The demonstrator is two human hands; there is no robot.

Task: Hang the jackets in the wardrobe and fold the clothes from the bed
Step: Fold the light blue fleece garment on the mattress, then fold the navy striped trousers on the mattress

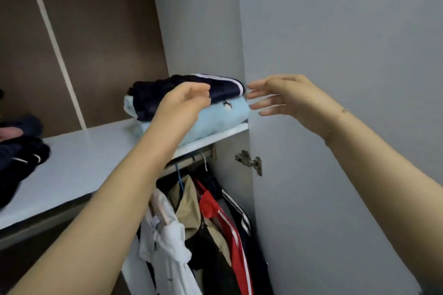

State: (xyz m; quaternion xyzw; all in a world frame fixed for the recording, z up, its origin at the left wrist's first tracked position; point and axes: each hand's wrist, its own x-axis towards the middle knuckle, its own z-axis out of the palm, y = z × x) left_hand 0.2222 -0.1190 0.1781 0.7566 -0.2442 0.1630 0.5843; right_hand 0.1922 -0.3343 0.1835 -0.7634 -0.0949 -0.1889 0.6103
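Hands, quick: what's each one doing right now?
Left hand: fingers curled at the folded navy garment; grip cannot be told.
Right hand: open, holding nothing.

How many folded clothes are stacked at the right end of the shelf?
2: a light blue garment on the shelf, and a dark navy garment lying on top of it. More could be hidden behind them.

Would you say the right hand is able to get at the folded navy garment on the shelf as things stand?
Probably yes: the right hand is open beside the navy garment, which tops the light blue one, with nothing between them.
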